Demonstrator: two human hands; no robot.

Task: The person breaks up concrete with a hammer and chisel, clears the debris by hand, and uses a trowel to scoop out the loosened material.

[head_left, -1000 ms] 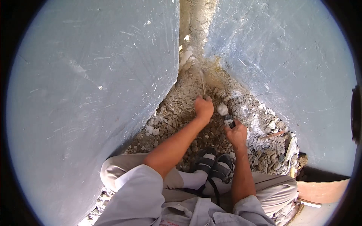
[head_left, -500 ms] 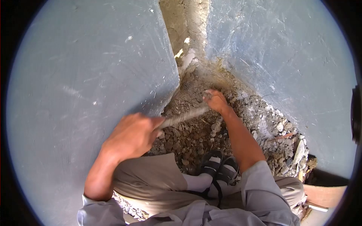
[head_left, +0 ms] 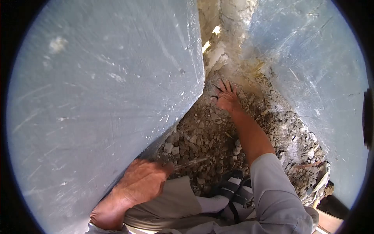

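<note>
My left hand [head_left: 146,180] is closed at the lower left, knuckles up, beside the edge of the left grey-blue panel. From its fist a blurred, dusty grey rod [head_left: 194,162] points right over the rubble; what kind of tool it is I cannot make out. My right hand [head_left: 227,97] reaches forward with fingers spread and touches the loose soil [head_left: 213,113] in the corner between the panels. Nothing shows in its grasp, though the palm is hidden.
The left grey-blue panel [head_left: 117,85] and the right grey-blue panel [head_left: 307,58] flank the broken stones [head_left: 194,142]. A rough earthen post [head_left: 231,19] rises behind the gap. My sandalled feet [head_left: 231,187] are below. A curved tan rim [head_left: 330,223] lies at lower right.
My right hand has opened from a curled shape and spread on the soil. My left hand has dropped lower with the rod, whose far end is no longer near my right hand. The view has shifted.
</note>
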